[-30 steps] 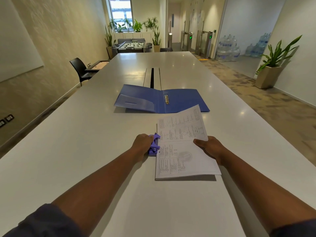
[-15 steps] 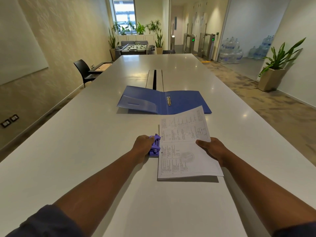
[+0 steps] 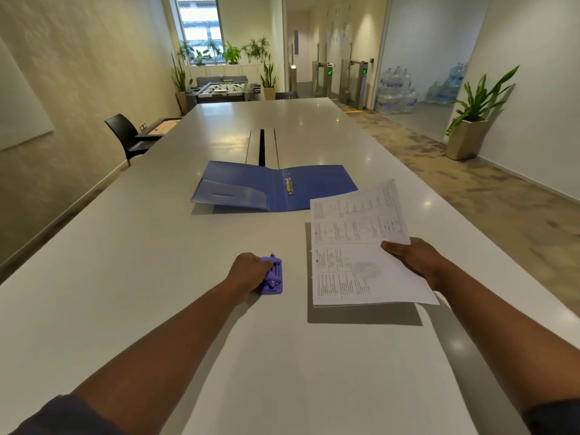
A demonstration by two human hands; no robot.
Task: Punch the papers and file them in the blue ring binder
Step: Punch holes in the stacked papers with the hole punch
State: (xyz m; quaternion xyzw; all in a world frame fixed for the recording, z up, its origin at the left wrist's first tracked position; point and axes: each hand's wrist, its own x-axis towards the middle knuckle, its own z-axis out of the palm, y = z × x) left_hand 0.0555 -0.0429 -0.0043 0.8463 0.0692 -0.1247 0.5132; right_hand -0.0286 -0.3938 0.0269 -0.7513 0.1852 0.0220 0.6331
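On a long white table (image 3: pixel 125 277), the left hand (image 3: pixel 248 271) curls its fingers over a small purple hole punch (image 3: pixel 272 275). Beyond it, a blue ring binder (image 3: pixel 273 186) lies open and flat. To the right, the right hand (image 3: pixel 414 259) pinches printed papers (image 3: pixel 354 246), lifted just above the table, apart from the punch.

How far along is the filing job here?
Punching looks done: small holes show along the left edge of the papers, now apart from the purple punch. The right hand holds them; the left hand grips the punch. Left: threading them onto the open blue binder rings.
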